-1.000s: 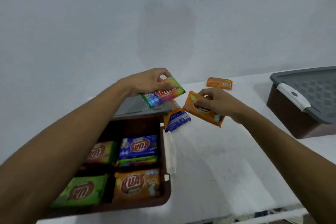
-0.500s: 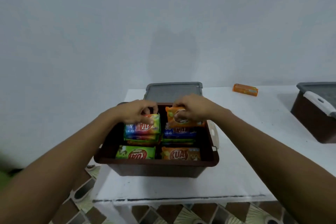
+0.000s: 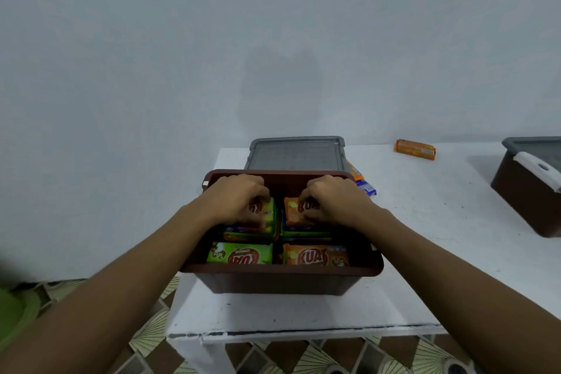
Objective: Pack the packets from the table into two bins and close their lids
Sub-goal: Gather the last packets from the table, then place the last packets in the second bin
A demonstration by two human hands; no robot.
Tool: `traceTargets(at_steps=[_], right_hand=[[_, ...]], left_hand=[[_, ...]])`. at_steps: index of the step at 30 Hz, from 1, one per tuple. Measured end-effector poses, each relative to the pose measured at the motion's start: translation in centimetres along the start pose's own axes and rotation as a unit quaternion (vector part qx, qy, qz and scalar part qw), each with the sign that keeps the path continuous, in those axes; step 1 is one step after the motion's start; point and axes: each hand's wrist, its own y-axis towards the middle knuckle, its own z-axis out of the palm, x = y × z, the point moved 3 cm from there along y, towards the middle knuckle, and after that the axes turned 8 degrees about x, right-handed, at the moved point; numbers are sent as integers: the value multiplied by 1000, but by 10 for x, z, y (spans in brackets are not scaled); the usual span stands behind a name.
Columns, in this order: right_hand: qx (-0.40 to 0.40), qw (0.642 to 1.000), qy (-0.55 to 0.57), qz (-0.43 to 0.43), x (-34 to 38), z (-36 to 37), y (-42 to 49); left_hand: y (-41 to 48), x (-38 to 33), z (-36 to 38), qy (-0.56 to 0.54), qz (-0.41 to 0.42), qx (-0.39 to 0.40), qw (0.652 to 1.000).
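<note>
Both hands are down inside the open dark-brown plastic bin at the near edge of the white worktop, each setting 1 packet on top of a rear stack. The left hand has its fingers curled on a multicoloured foil packet; the right hand has its fingers pressed on an orange foil packet. Whether either grip is letting go cannot be told. In front of them lie a green packet and another orange packet, so 4 stacks fill the bin.

This is the packing step, and it is not finished: a loose orange packet lies well apart at the back of the worktop, and an orange and blue pair of packets pokes out just beside the bin's far right corner. The grey flat lid lies behind the bin, off it. The second brown bin with grey lid at the right edge looks closed.

Next, I judge, both hands must release, lift clear, and reach for the remaining packets before the lid goes on.
</note>
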Motion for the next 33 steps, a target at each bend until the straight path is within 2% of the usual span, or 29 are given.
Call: traceTargets(at_steps=[2, 6, 10, 13, 16, 20, 24, 28, 33], right_hand=[[3, 1000, 11, -2, -2, 0, 1], [-21, 999, 37, -3, -4, -1, 3], [-143, 969, 195, 47, -24, -12, -2], [-215, 941, 248, 78, -52, -18, -10], [-220, 927, 279, 115, -89, -17, -18], [-187, 927, 278, 170, -145, -5, -34], [-143, 923, 279, 224, -213, 20, -50], [-121, 918, 279, 253, -265, 39, -58], [-98, 918, 282, 262, -316, 56, -48]], left_hand=[[1, -1, 1, 15, -6, 22, 1000], [2, 1, 1, 12, 1, 15, 1000], [6, -3, -6, -87, 30, -19, 996], [19, -14, -23, -186, 40, -63, 980], [45, -26, -40, -221, 35, -104, 969], [98, -48, -56, -229, 47, -113, 966], [167, -77, -57, -195, 63, -77, 976], [232, -96, -45, -146, 41, 9, 988], [287, -107, -30, 30, 28, 124, 991]])
